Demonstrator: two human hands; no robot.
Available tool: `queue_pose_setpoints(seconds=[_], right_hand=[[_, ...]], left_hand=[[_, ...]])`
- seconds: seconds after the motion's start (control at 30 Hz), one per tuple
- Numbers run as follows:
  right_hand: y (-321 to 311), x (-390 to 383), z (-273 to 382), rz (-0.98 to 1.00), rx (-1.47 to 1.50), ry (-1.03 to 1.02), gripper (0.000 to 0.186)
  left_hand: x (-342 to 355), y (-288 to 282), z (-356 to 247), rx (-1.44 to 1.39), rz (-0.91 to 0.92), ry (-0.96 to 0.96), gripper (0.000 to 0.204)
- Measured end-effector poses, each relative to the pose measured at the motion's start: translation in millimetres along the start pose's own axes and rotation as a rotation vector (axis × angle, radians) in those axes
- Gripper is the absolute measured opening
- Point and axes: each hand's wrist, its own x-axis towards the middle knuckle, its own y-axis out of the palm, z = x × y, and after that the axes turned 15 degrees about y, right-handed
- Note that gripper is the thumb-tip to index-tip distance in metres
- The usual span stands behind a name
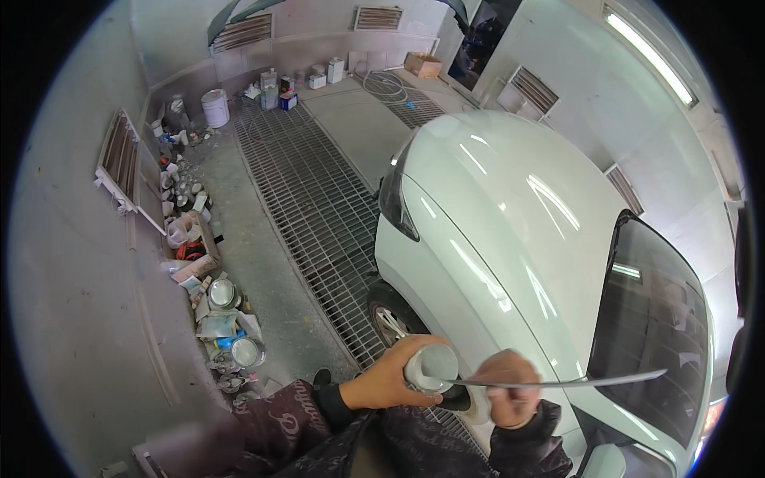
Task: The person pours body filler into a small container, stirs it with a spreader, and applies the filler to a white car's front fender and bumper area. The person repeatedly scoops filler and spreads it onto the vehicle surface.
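My left hand (384, 378) is wrapped round a small cup (433, 365) with pale grey-white liquid in it, held in front of my body. My right hand (512, 389), a little blurred, grips a long thin stirring stick (602, 381). One end of the stick reaches to the cup's rim or inside it; which, I cannot tell. The other end points out to the right, above the car. Just beyond my hands stands a glossy white car (494, 207), its front wheel (390, 315) close to the cup.
A metal floor grating (307, 191) runs beside the car. Cans, cups, rags and a cardboard box (203, 247) line the left wall. A white bucket (214, 108) and several containers stand at the back, near a coiled hose (385, 84). The car's side mirror (606, 460) is at lower right.
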Motion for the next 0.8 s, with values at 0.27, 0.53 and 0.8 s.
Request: queue_pose_setpoints(seconds=[0.27, 0.53, 0.8], right_hand=[[18.5, -11.4, 13.6, -0.215, -0.153, 0.156, 0.001], [28.5, -24.5, 20.0, -0.358, -0.181, 0.201, 0.003], [33.9, -38.6, 30.1, -0.479, -0.245, 0.340, 0.003]], left_hand=[[8.7, -7.0, 10.0, -0.075, 0.015, 0.005, 0.084], [10.8, -8.3, 16.5, -0.091, 0.081, 0.013, 0.085], [14.9, -3.9, 19.1, -0.125, 0.128, 0.027, 0.083]])
